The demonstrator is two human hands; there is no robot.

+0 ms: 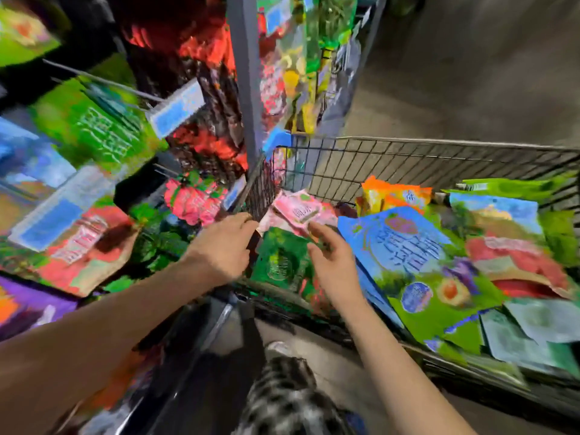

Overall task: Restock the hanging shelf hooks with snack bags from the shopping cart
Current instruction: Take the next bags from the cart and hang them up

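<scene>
Reaching right grip (pixel 329 255), fingers loosely spread and empty, toward the pink snack bag (pixel 299 211) lying handy atop the shopping cart (pixel 408 164) pile, left grip (pixel 226 246) curling at its corner, maybe steadying, can't tell if clutching.

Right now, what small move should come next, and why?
Probably closing the right hand on the pink bag: it is open and empty, reaching right beside that bag in the shopping cart.
</scene>
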